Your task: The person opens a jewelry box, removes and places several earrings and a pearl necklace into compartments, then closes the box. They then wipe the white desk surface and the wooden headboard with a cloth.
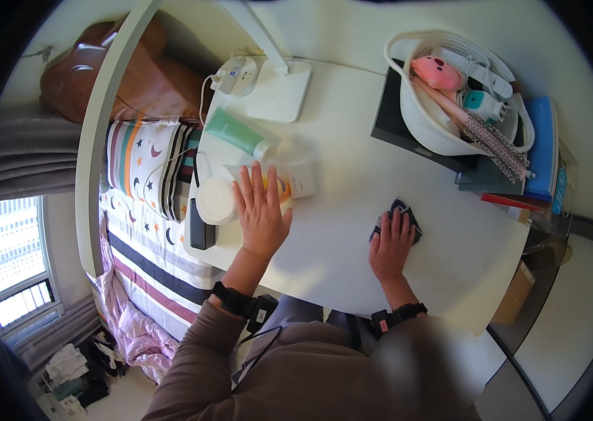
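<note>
My right hand [393, 247] lies palm down on a crumpled dark patterned cloth [400, 206], fingers over it, pressing it to the white table [338, 252]. My left hand [263, 218] is spread with its back up over a group of containers at the table's left side. Just left of its fingers stands a white round-lidded jar [216, 201]. To its right are a bottle with an orange label [283, 187] and a white bottle [303, 180], both partly covered. Whether the left hand touches them, I cannot tell. A green squeeze tube [236, 132] lies beyond.
A white lamp base [280, 94] and a power strip [236, 76] with plugs stand at the back left. A black box [203, 226] sits on the left edge. At the back right, a white rope basket [428, 129] of odds and ends rests above books [541, 152]. A bed [154, 263] adjoins the left.
</note>
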Tool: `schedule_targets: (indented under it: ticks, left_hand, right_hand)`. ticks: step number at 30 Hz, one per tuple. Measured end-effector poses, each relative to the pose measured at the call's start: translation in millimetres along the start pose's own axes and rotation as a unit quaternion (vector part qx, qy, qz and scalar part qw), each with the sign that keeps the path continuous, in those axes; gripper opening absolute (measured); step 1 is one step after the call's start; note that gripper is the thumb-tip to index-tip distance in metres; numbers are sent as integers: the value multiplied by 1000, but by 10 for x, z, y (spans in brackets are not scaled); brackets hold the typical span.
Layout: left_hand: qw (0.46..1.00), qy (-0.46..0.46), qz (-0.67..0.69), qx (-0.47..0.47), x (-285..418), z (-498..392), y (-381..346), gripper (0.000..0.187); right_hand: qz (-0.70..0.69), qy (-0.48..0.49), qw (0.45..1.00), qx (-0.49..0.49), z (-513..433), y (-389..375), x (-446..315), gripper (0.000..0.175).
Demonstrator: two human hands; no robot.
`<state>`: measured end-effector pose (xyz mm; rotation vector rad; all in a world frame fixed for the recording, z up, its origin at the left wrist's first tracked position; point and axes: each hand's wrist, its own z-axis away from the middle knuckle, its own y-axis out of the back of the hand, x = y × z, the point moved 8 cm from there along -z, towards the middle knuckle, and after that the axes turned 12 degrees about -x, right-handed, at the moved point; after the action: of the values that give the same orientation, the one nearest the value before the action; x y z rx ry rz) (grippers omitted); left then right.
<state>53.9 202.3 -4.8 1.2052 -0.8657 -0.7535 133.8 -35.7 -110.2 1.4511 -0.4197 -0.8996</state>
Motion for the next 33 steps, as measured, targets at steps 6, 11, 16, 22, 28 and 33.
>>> schedule_targets:
  ticks: [6, 11, 16, 22, 28, 33]
  left_hand:
    - [993, 13, -103, -52, -153, -119, -150, 86]
    - [999, -5, -1, -51, -120, -69, 49, 83]
    - [982, -16, 188, 16, -38, 83, 551, 86]
    - [939, -158, 303, -33, 654, 129, 542, 88]
    - [812, -114, 561, -116, 911, 127, 200, 93]
    - [813, -128, 553, -131, 1090, 92, 17, 80]
  right_hand:
    - [-9, 61, 998, 10, -85, 77, -136, 47]
    - [-41, 102, 994, 10, -67, 44, -142, 41]
    - [-482, -76, 867, -103, -236, 25, -10, 38]
    - [-654, 70, 744, -118, -484, 676, -692, 44]
    - [-805, -160, 554, -142, -349, 443, -459, 27]
    - [-648, -125, 750, -44, -456, 755, -201, 22]
